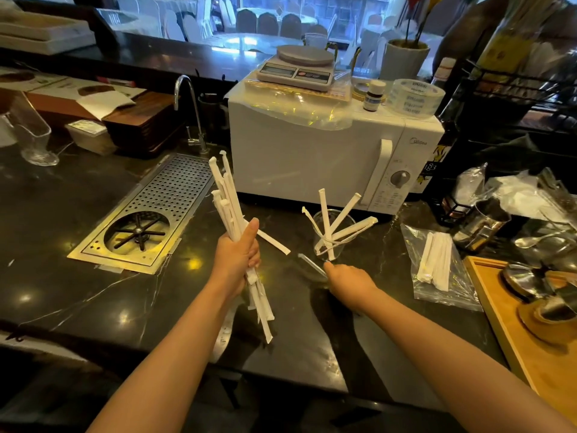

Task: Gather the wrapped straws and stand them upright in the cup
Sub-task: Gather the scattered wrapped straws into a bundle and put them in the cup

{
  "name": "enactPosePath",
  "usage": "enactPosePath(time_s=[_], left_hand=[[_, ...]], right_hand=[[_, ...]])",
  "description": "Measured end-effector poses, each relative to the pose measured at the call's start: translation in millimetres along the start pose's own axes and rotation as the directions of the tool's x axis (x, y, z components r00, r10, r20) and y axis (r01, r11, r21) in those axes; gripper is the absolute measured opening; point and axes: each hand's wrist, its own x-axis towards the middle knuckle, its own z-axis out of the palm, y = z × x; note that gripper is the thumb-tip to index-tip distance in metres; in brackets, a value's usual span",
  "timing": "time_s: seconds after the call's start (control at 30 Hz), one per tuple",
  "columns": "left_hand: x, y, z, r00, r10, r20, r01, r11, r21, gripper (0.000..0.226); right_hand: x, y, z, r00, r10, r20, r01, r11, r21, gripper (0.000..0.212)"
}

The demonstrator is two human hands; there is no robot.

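Note:
My left hand [239,256] is closed around a bundle of several white paper-wrapped straws [228,195], held upright and fanning out above and below the fist. A clear glass cup [343,237] stands on the dark counter in front of the microwave, with several wrapped straws [342,218] leaning in it. My right hand [346,281] lies low on the counter just in front of the cup, fingers pinching one thin clear-wrapped straw [310,264] that rests on the surface. One more wrapped straw [273,240] lies flat between my hands.
A white microwave [312,157] with a scale on top stands behind the cup. A metal rinser tray [175,195] is set into the counter at left. A plastic bag of straws [437,264], a metal jug [482,223] and a wooden tray [499,314] crowd the right.

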Motion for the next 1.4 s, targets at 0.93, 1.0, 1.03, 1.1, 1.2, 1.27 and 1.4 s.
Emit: enactPosePath(time_s=[0.93, 1.0, 1.03, 1.1, 1.2, 1.27, 1.4], left_hand=[[49, 8, -47, 0.995, 0.015, -0.100, -0.009, 0.998, 0.068, 0.025], [50, 8, -48, 0.995, 0.018, -0.099, -0.011, 0.998, 0.069, 0.025], [50, 8, -48, 0.995, 0.018, -0.099, -0.011, 0.997, 0.071, 0.024], [50, 7, -49, 0.994, 0.018, -0.106, -0.010, 0.997, 0.071, 0.023], [50, 7, -49, 0.993, 0.021, -0.113, -0.013, 0.997, 0.070, 0.023], [50, 6, -47, 0.993, 0.031, -0.118, -0.022, 0.997, 0.080, 0.022], [48, 6, -43, 0.990, 0.042, -0.132, -0.030, 0.995, 0.091, 0.022]], right_hand=[[124, -90, -37, 0.998, -0.058, 0.039, 0.061, 0.996, -0.062, 0.039], [125, -91, -37, 0.997, -0.044, 0.058, 0.047, 0.997, -0.065, 0.039], [127, -91, -36, 0.997, -0.033, 0.069, 0.037, 0.997, -0.061, 0.039], [127, -91, -36, 0.997, -0.012, 0.079, 0.016, 0.999, -0.038, 0.038], [123, -89, -38, 0.997, -0.002, 0.078, 0.001, 1.000, 0.009, 0.034], [118, -89, -42, 0.998, -0.006, 0.066, 0.000, 0.996, 0.088, 0.029], [102, -92, -58, 0.998, -0.054, -0.011, 0.054, 0.920, 0.388, 0.014]])
